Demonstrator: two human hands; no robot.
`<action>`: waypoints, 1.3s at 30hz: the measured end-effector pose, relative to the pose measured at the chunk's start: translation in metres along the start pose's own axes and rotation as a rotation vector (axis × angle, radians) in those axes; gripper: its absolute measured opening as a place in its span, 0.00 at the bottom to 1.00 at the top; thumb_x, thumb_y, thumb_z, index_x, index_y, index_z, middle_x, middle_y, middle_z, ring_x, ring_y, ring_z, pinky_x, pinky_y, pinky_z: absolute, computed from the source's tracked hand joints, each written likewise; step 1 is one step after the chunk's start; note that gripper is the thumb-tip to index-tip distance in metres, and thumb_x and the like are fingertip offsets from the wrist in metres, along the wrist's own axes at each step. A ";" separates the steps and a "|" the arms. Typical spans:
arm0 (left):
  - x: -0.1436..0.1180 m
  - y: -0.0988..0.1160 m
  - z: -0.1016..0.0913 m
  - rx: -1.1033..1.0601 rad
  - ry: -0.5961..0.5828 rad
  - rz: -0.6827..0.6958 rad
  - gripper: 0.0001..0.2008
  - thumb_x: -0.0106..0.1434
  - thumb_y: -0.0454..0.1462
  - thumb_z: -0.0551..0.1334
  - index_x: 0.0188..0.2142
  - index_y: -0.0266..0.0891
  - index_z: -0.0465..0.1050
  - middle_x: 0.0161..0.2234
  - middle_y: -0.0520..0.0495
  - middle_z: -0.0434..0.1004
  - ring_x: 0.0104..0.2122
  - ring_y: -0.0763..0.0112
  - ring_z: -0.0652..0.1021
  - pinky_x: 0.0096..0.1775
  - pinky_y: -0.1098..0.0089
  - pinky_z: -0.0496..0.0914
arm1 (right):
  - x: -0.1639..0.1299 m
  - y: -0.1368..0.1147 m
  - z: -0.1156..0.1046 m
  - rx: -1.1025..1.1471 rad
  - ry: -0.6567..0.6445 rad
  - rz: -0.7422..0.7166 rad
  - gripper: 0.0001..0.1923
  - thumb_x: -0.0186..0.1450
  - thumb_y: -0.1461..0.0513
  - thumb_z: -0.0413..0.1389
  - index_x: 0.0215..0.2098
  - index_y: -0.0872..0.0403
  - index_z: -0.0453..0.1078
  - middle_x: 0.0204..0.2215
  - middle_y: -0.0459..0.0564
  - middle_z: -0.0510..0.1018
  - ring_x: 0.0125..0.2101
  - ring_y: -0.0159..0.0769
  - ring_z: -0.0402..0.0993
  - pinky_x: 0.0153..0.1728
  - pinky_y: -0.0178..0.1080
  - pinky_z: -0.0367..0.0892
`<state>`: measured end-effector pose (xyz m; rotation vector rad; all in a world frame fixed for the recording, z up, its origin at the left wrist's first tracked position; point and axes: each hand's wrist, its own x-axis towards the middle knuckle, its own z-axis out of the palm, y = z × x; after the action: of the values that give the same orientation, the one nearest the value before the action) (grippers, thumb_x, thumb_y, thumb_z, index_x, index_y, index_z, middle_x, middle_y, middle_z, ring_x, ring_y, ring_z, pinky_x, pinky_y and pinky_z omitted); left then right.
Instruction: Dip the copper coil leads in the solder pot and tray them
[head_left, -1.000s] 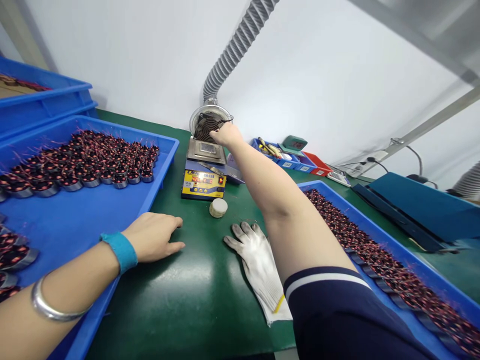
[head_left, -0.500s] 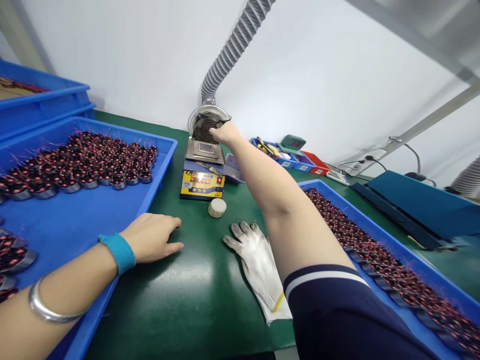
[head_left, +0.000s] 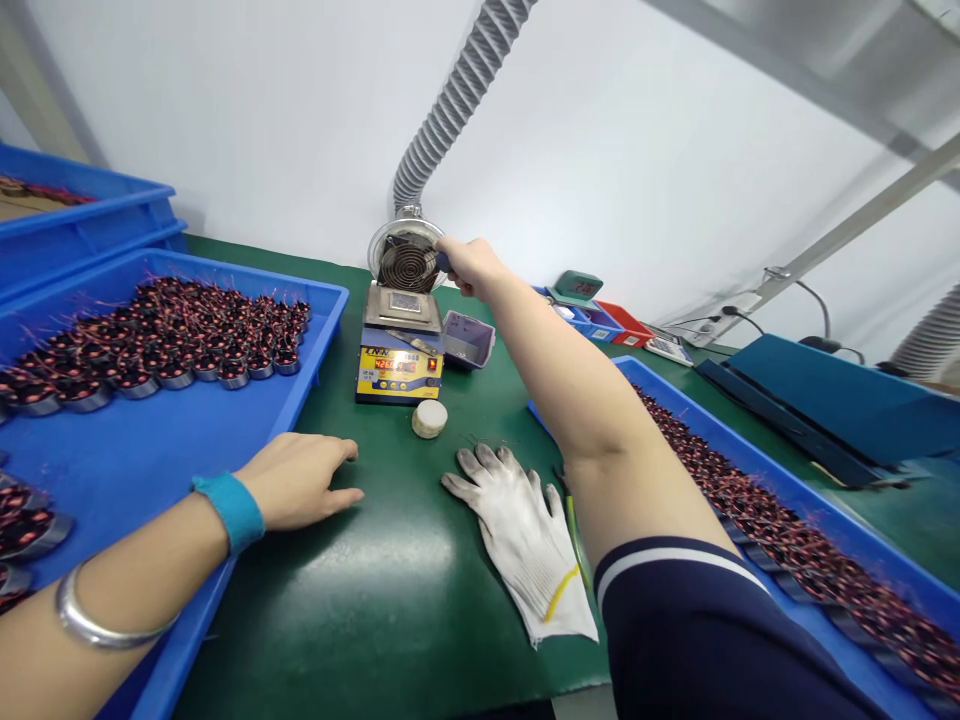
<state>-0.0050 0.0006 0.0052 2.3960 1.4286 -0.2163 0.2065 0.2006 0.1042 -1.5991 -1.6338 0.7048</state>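
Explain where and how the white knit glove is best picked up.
Probably by the ribbed cuff, pinched from the near side of the green tabletop: the white knit glove lies flat with its cuff toward the person and its fingers pointing away. Those fingers are smudged dark at the tips, so the cleaner cuff looks preferable.

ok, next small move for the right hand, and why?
Probably ease the right hand, which seems closed on a dark handle, back toward the near side of the green bench. That hand is bare and reaches past the yellow-fronted unit, whose red display is lit, close to the spiral grille, while the white glove lies unworn. What the handle joins is unclear.
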 end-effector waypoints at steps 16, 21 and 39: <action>-0.003 -0.002 0.012 0.084 -0.027 -0.015 0.30 0.57 0.52 0.50 0.51 0.35 0.67 0.49 0.40 0.74 0.46 0.51 0.74 0.47 0.56 0.68 | -0.200 0.100 -0.104 0.402 -0.197 -0.179 0.21 0.52 0.52 0.63 0.40 0.54 0.69 0.28 0.44 0.72 0.28 0.27 0.67 0.30 0.31 0.64; -0.006 0.000 0.013 0.106 -0.008 -0.011 0.28 0.57 0.53 0.50 0.49 0.40 0.69 0.48 0.41 0.75 0.45 0.53 0.75 0.44 0.59 0.70 | -0.207 0.104 -0.104 0.369 -0.270 -0.238 0.21 0.52 0.55 0.64 0.41 0.55 0.69 0.28 0.43 0.72 0.26 0.25 0.65 0.29 0.31 0.61; -0.005 0.005 0.005 0.028 -0.052 0.008 0.24 0.56 0.50 0.52 0.46 0.39 0.70 0.45 0.40 0.76 0.44 0.51 0.76 0.43 0.56 0.69 | -0.081 0.063 -0.042 -0.098 0.048 -0.066 0.19 0.61 0.52 0.51 0.22 0.58 0.69 0.16 0.46 0.69 0.18 0.27 0.61 0.22 0.31 0.58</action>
<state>-0.0029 -0.0076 0.0028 2.3997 1.4012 -0.2957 0.2743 0.1203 0.0675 -1.6098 -1.7006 0.5557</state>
